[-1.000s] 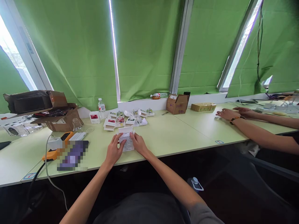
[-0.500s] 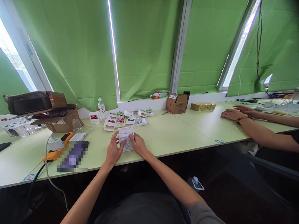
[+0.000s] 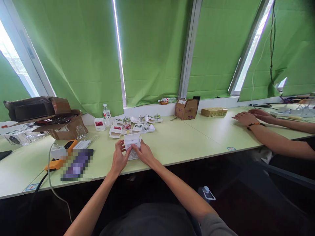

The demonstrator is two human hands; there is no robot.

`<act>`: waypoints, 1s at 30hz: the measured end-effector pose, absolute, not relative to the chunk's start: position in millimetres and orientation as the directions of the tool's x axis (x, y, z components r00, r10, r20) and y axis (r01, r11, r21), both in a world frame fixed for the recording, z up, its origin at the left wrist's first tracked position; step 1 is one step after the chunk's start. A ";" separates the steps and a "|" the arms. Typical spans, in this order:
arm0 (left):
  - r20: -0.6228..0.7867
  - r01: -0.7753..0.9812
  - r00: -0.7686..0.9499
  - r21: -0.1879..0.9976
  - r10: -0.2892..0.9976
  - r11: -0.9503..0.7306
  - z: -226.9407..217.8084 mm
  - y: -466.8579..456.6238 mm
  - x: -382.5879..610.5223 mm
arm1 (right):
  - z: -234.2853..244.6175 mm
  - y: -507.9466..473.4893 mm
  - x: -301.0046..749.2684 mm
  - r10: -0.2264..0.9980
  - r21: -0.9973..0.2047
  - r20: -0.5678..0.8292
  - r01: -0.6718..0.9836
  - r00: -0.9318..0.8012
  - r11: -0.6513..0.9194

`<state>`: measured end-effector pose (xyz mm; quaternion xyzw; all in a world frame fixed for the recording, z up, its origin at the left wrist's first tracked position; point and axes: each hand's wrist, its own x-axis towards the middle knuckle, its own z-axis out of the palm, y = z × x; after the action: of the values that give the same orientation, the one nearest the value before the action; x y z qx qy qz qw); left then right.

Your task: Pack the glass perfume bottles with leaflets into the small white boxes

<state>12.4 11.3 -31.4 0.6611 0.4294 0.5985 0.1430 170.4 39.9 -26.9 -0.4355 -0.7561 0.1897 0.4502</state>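
Across the bench (image 3: 177, 141), white packs (image 3: 116, 128) lie at eleven o'clock from the white box (image 3: 132, 141), which your left hand (image 3: 119, 159) and right hand (image 3: 145, 153) pinch between fingers (image 3: 128, 151) near the front edge, its flap (image 3: 130, 136) apparently raised: opening judged done, closing outstanding, contents unseen.

Single head-worn camera, wide view, facing forward and down from near side of table (image 3: 177, 141); left hand (image 3: 120, 157) and right hand (image 3: 145, 153) near, green blinds (image 3: 152, 55) far, co-worker's arm (image 3: 273, 140) far right.
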 end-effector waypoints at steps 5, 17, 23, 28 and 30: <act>0.653 0.448 -0.098 0.703 0.751 -0.552 -30.1 8.5 12.6 | -27.7 39.6 169.2 0.813 -0.687 0.539 0.445 -0.218 0.575; 0.649 0.492 -0.086 0.688 0.756 -0.534 -28.5 6.7 13.5 | -25.9 36.5 169.3 0.781 -0.664 0.586 0.423 -0.218 0.616; 0.646 0.488 -0.083 0.690 0.758 -0.535 -29.4 8.0 12.7 | -26.5 35.5 168.9 0.784 -0.666 0.595 0.437 -0.179 0.605; 0.661 0.500 -0.068 0.671 0.747 -0.548 -31.1 9.4 11.4 | -31.0 39.3 166.9 0.785 -0.699 0.610 0.390 -0.112 0.599; 0.663 0.502 -0.054 0.665 0.747 -0.553 -31.6 9.9 10.8 | -32.6 40.5 166.0 0.782 -0.711 0.617 0.360 -0.090 0.603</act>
<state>10.8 9.9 -31.6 0.6790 0.4598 0.5618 0.1090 166.0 40.5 -32.6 -0.4008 -0.7124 0.1941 0.5424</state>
